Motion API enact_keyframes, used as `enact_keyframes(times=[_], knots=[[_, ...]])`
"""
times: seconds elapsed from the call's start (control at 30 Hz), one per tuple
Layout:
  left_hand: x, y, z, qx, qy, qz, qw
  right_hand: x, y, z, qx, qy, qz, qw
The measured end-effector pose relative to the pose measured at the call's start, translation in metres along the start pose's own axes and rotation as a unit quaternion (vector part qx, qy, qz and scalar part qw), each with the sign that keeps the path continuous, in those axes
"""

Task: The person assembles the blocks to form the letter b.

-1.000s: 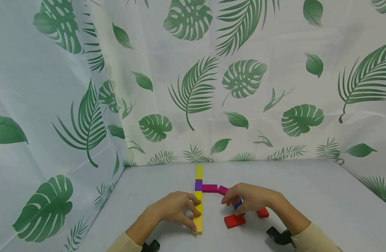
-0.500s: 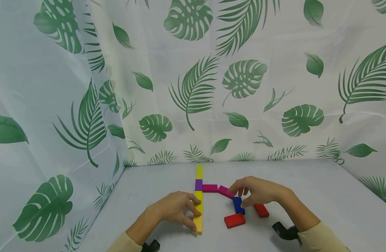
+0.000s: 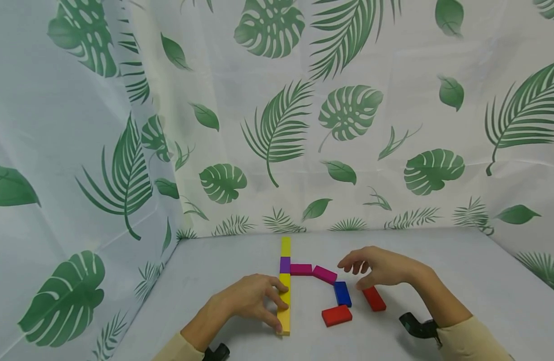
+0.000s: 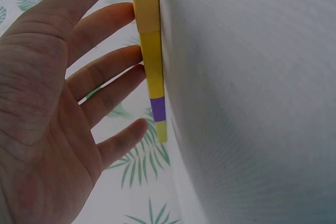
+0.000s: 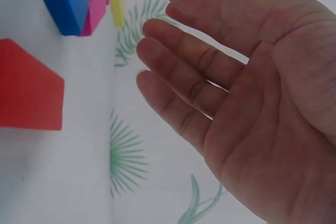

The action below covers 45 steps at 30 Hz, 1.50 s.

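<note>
In the head view a straight row of blocks runs away from the person: yellow blocks (image 3: 284, 315) nearest, then a purple block (image 3: 285, 264) and another yellow block (image 3: 286, 246) at the far end. Fingertips of the left hand (image 3: 254, 300) rest along the row's left side, fingers extended. The right hand (image 3: 385, 267) hovers with relaxed fingers, holding nothing, its thumb just above a red block (image 3: 374, 299). From the purple block, two magenta blocks (image 3: 324, 274) bend rightward to a blue block (image 3: 342, 294), with a second red block (image 3: 336, 316) at its near end.
The blocks lie on a white-covered table (image 3: 241, 255). A white curtain with green leaves (image 3: 277, 125) hangs behind it and along the left. Black wrist devices (image 3: 417, 327) sit below both wrists, near the cuffs.
My right hand has drawn off the magenta and blue blocks, moving right and away from the body, uncovering them. The left hand and the yellow row have not moved.
</note>
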<state>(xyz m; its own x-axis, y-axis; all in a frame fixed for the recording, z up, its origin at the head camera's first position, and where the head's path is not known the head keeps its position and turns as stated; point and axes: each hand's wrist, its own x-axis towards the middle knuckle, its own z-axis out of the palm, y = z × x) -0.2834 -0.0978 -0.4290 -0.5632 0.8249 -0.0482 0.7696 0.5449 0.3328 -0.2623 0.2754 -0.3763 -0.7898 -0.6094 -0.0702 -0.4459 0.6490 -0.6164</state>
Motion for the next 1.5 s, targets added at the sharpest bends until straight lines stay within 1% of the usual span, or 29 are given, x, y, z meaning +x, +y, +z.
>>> enact_keyframes(times=[0.1,0.23,0.37,0.53,0.67,0.9,1.1,1.23,1.5], knots=[[0.0,0.0,0.0,0.001,0.001,0.0,1.0,0.0,0.003,-0.002,0.001,-0.002,0.003,1.0],[0.0,-0.001,0.0,0.001,0.001,0.001,1.0,-0.001,0.007,-0.003,0.007,-0.006,-0.004,0.9999],[0.0,-0.002,0.001,0.001,0.002,0.002,1.0,-0.001,0.012,-0.003,0.006,-0.01,0.007,0.9999],[0.001,-0.003,0.002,0.0,0.003,0.001,1.0,-0.001,0.018,0.0,-0.002,-0.024,0.057,0.9981],[0.001,-0.004,0.002,0.001,0.003,0.002,1.0,-0.001,0.02,0.001,-0.011,-0.032,0.102,0.9942],[0.001,-0.004,0.002,0.008,0.007,0.009,0.9999,-0.002,0.022,0.003,-0.022,-0.029,0.143,0.9891],[0.001,-0.004,0.003,0.006,0.004,0.004,1.0,-0.002,0.021,0.004,-0.033,-0.023,0.179,0.983],[0.001,-0.003,0.002,0.011,0.003,0.003,0.9999,0.0,0.022,0.006,-0.035,-0.026,0.19,0.9808],[0.001,-0.004,0.003,0.016,0.005,0.005,0.9998,0.003,0.025,0.01,-0.056,-0.027,0.191,0.9796]])
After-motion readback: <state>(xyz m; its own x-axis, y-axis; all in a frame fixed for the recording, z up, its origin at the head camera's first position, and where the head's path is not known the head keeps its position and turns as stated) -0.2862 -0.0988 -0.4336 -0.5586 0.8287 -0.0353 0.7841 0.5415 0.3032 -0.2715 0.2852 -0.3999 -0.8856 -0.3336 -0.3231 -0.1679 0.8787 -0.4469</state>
